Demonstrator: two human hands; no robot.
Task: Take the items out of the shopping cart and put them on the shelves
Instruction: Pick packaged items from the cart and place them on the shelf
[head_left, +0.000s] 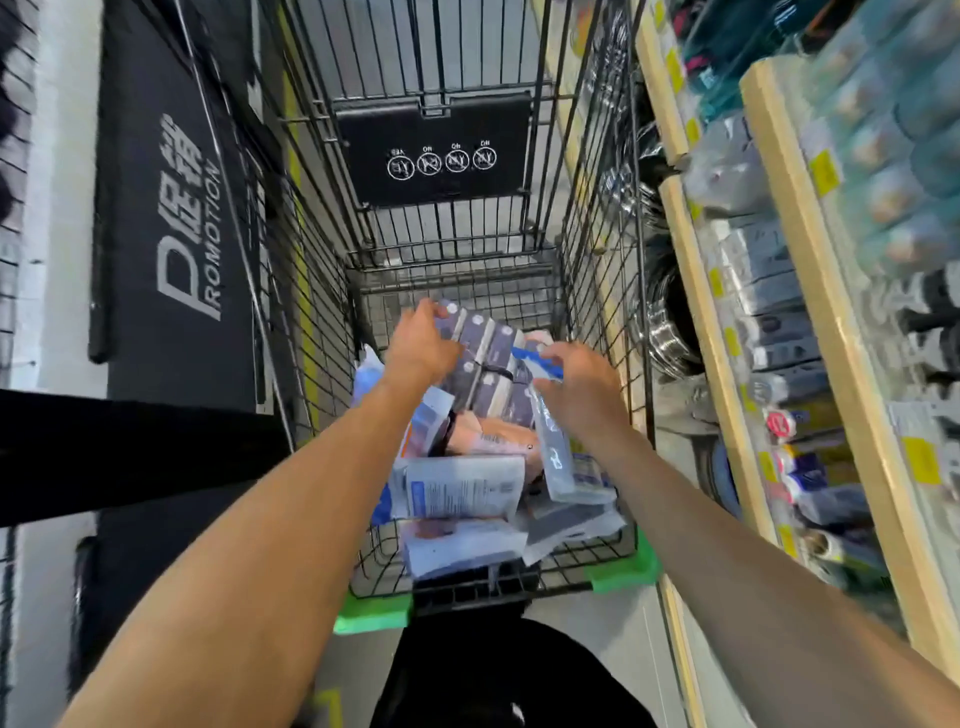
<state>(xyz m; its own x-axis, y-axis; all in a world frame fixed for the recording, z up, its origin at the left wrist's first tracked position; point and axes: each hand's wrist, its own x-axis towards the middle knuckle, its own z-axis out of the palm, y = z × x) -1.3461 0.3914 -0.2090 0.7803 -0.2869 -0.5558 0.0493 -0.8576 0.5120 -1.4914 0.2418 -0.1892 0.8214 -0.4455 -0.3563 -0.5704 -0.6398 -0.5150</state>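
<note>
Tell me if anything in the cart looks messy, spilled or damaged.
Nothing looks spilled or torn. The packets in the shopping cart lie in a loose heap at mixed angles rather than stacked. The left hand holds a bundle of dark packs; the right hand holds a long clear packet.

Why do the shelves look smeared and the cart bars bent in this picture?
Head view: the shelves on the right are motion-blurred; the wide-angle lens bows the shopping cart wires; the left hand and right hand over the packets stay fairly sharp.
</note>
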